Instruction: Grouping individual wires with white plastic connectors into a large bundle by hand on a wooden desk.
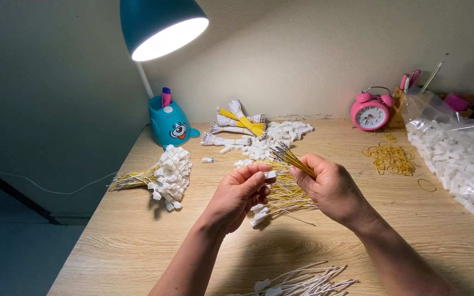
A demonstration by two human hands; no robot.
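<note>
My right hand (pixel 329 185) grips a small bunch of yellow wires (pixel 291 158) with metal tips that point up and left. My left hand (pixel 241 193) pinches a small white plastic connector (pixel 270 175) between thumb and fingers, just left of the wires. Below both hands a loose pile of yellow wires with white connectors (pixel 281 198) lies on the wooden table (pixel 138 241).
A bundle of wired white connectors (pixel 163 175) lies at the left. A teal lamp base (pixel 170 125), tied wire bundles (pixel 237 127), loose white connectors (pixel 281 134), a pink alarm clock (pixel 371 112), rubber bands (pixel 391 158) and a clear bag of connectors (pixel 462 159) stand behind. White wires (pixel 303 280) lie near the front edge.
</note>
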